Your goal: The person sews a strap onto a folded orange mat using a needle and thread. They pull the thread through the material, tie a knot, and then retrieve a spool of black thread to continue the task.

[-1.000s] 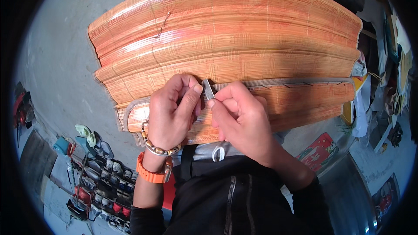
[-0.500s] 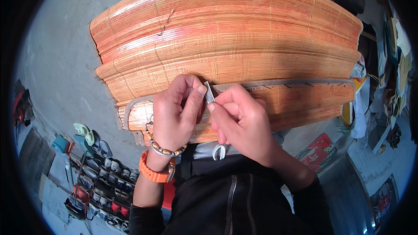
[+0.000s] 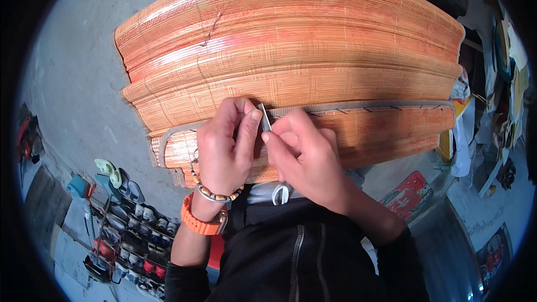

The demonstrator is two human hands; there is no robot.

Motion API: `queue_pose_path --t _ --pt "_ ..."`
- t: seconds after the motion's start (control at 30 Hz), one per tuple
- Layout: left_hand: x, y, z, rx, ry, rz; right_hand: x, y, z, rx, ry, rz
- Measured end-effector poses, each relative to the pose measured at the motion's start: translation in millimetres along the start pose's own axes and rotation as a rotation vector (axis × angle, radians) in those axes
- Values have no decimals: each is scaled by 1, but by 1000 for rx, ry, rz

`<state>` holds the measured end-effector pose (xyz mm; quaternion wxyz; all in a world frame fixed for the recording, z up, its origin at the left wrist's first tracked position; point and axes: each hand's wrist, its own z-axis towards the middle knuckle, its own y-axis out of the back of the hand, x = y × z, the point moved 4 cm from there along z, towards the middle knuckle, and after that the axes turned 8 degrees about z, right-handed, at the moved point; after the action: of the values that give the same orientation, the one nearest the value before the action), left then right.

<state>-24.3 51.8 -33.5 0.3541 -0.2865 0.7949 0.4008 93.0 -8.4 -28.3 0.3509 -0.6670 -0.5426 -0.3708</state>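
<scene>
Before the person spreads a folded orange mat point(image 3: 313, 81), racked shoes point(image 3: 135, 245) to its left. Fine work near the mat's grey edging point(image 3: 391, 104) seems in hand, calling for steadiness: the left hand point(image 3: 226, 142), fingers pinched together, hides whatever they hold; the right hand point(image 3: 305, 148) clamps its fingers on a thin metal strip point(image 3: 265, 116).

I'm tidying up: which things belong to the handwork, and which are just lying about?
In use: metal strip, pinched by the right hand, beside the left hand; woven mat; its grey edging.

Lying about: racked shoes; pale green slippers; red patterned sheet.
</scene>
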Motion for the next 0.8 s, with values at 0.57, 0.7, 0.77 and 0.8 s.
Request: queue_pose_path --t 0.57,0.7,0.77,0.8 --pt "65 162 -9 -885 59 -252 15 62 -11 -213 -77 138" --pt "85 202 -23 -982 88 -93 22 53 -5 -177 -55 94" --pt "82 193 -19 -915 8 -49 20 55 -3 -182 -68 101" --pt "74 181 -14 -850 -48 -53 20 55 -1 -178 -69 105"
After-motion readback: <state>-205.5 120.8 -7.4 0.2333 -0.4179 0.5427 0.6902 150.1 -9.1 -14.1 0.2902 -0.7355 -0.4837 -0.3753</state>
